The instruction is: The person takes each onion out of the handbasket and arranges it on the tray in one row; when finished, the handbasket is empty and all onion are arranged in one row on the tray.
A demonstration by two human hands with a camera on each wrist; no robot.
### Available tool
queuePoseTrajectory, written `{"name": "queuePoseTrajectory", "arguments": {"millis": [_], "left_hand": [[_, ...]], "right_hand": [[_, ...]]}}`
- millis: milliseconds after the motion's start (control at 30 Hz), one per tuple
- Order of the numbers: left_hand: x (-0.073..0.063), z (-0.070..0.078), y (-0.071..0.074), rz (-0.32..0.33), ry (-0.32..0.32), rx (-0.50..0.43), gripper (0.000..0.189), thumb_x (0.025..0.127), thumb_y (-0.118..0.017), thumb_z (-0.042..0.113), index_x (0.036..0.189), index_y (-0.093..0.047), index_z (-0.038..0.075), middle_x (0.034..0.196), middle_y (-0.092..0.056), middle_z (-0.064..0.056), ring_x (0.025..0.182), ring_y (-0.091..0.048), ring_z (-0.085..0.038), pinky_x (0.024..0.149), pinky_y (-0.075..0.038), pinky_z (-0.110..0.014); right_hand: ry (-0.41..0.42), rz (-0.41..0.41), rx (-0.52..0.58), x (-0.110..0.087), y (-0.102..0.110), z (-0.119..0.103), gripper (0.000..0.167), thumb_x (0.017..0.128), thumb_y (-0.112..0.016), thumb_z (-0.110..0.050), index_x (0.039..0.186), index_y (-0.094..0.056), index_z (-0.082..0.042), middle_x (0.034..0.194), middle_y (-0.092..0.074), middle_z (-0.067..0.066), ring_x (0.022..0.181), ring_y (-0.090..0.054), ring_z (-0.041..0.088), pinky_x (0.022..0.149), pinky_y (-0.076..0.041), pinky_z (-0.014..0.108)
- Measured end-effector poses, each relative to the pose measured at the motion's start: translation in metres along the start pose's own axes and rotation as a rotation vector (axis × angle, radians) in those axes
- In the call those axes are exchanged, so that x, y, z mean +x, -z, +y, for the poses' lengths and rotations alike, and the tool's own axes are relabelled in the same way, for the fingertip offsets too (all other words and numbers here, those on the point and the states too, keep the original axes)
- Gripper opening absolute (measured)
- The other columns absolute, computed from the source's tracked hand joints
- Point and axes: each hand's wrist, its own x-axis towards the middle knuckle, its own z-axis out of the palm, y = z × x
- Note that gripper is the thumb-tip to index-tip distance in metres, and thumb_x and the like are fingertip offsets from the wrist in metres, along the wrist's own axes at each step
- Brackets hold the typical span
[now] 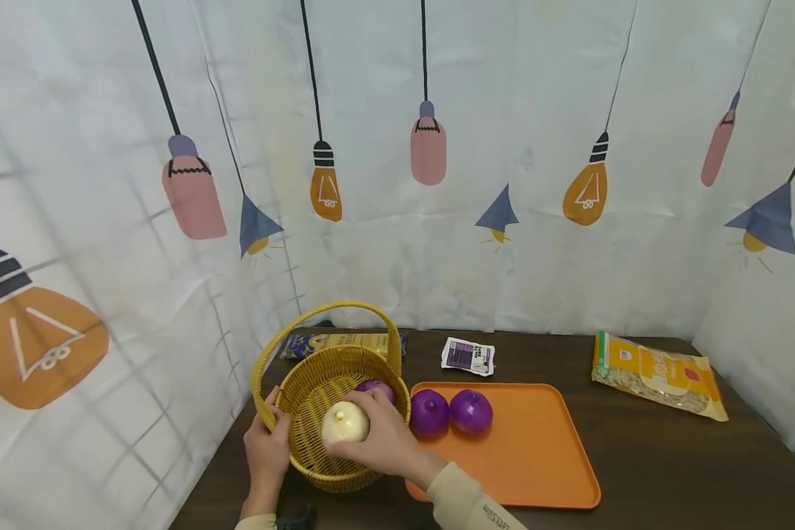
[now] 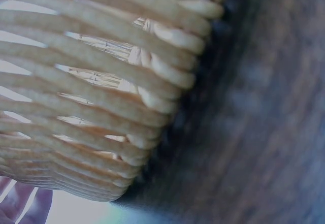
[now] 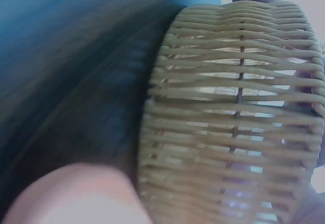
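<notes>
Left of centre, low in the head view, the right hand (image 1: 387,434) pinches a white onion (image 1: 344,423) between thumb and fingers, at the mouth of a yellow wicker basket (image 1: 311,386); whether the onion touches the bottom, I cannot tell. The left hand (image 1: 268,445) grips the basket's left edge, by the foot of the handle (image 1: 344,304). A purple onion (image 1: 375,386) (partly hidden by the right hand) lies inside, and two more sit at the upper left of an orange tray (image 1: 536,456) on the tabletop (image 1: 649,464)
</notes>
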Motion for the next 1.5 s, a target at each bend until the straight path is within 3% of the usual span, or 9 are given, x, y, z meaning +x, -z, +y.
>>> {"name": "queuePoseTrajectory", "arguments": {"millis": [100, 300, 633, 767, 833, 900, 1133, 1300, 1500], "left_hand": [[0.000, 0.001, 0.000, -0.009, 0.000, -0.005, 0.031, 0.092, -0.057, 0.008, 0.121, -0.069, 0.009, 0.106, -0.069, -0.016, 0.043, -0.027, -0.007, 0.046, -0.029, -0.025], [0.000, -0.001, 0.000, -0.025, 0.022, 0.003, 0.033, 0.094, -0.056, 0.010, 0.126, -0.066, 0.012, 0.073, -0.056, -0.006, 0.039, -0.026, -0.007, 0.042, -0.029, -0.027], [0.001, -0.001, 0.003, -0.023, 0.065, -0.002, 0.027, 0.093, -0.055, 0.009, 0.117, -0.069, 0.012, 0.078, -0.056, -0.009, 0.038, -0.024, -0.010, 0.038, -0.029, -0.027], [0.001, -0.002, 0.005, -0.027, 0.057, 0.009, 0.018, 0.093, -0.054, 0.008, 0.103, -0.069, 0.006, 0.114, -0.067, -0.011, 0.038, -0.024, -0.010, 0.038, -0.028, -0.027], [0.001, -0.002, 0.005, -0.025, 0.052, 0.015, 0.019, 0.093, -0.054, 0.008, 0.103, -0.070, 0.006, 0.116, -0.067, -0.013, 0.038, -0.024, -0.010, 0.039, -0.028, -0.026], [0.001, -0.002, 0.004, -0.019, 0.050, 0.020, 0.021, 0.093, -0.054, 0.009, 0.107, -0.070, 0.007, 0.108, -0.067, -0.014, 0.039, -0.024, -0.009, 0.040, -0.028, -0.026], [0.001, -0.001, 0.001, -0.018, 0.056, 0.010, 0.019, 0.093, -0.055, 0.008, 0.104, -0.070, 0.007, 0.112, -0.067, -0.011, 0.039, -0.024, -0.010, 0.039, -0.028, -0.026], [0.002, -0.001, -0.001, -0.008, 0.046, 0.017, 0.030, 0.092, -0.056, 0.008, 0.118, -0.070, 0.012, 0.074, -0.055, -0.007, 0.039, -0.024, -0.010, 0.039, -0.028, -0.027], [0.002, -0.001, -0.003, -0.010, 0.027, 0.010, 0.028, 0.092, -0.056, 0.007, 0.117, -0.070, 0.010, 0.083, -0.061, -0.010, 0.040, -0.024, -0.010, 0.040, -0.027, -0.026]], "right_hand": [[0.011, 0.024, 0.016, -0.008, 0.006, 0.004, 0.069, 0.074, -0.077, -0.058, 0.133, -0.053, -0.032, 0.122, -0.048, -0.004, 0.092, -0.056, 0.007, 0.074, -0.049, 0.028], [0.034, 0.059, 0.037, -0.024, 0.017, 0.009, 0.069, 0.074, -0.077, -0.057, 0.133, -0.054, -0.029, 0.117, -0.047, -0.005, 0.096, -0.053, 0.010, 0.078, -0.050, 0.030], [0.206, 0.067, 0.074, -0.046, 0.032, 0.017, 0.069, 0.078, -0.079, -0.047, 0.137, -0.050, -0.025, 0.120, -0.047, -0.006, 0.104, -0.052, 0.010, 0.086, -0.048, 0.029], [0.164, 0.108, 0.093, -0.052, 0.034, 0.019, 0.067, 0.076, -0.081, -0.047, 0.134, -0.052, -0.032, 0.118, -0.048, -0.009, 0.104, -0.051, 0.011, 0.086, -0.047, 0.029], [0.136, 0.151, 0.105, -0.055, 0.036, 0.020, 0.066, 0.074, -0.082, -0.047, 0.132, -0.054, -0.032, 0.117, -0.049, -0.010, 0.104, -0.051, 0.011, 0.085, -0.047, 0.029], [0.129, 0.199, 0.094, -0.057, 0.039, 0.023, 0.065, 0.074, -0.083, -0.046, 0.130, -0.055, -0.030, 0.116, -0.050, -0.009, 0.101, -0.051, 0.012, 0.083, -0.046, 0.029], [0.059, 0.286, 0.082, -0.067, 0.054, 0.039, 0.068, 0.070, -0.085, -0.047, 0.129, -0.058, -0.028, 0.117, -0.051, -0.011, 0.102, -0.052, 0.011, 0.081, -0.048, 0.028], [0.010, 0.326, 0.067, -0.075, 0.062, 0.051, 0.066, 0.067, -0.087, -0.046, 0.125, -0.058, -0.031, 0.113, -0.053, -0.014, 0.097, -0.052, 0.012, 0.076, -0.048, 0.027], [-0.023, 0.350, 0.079, -0.084, 0.068, 0.059, 0.065, 0.067, -0.088, -0.043, 0.124, -0.059, -0.031, 0.112, -0.055, -0.014, 0.090, -0.053, 0.013, 0.070, -0.049, 0.026]]}}
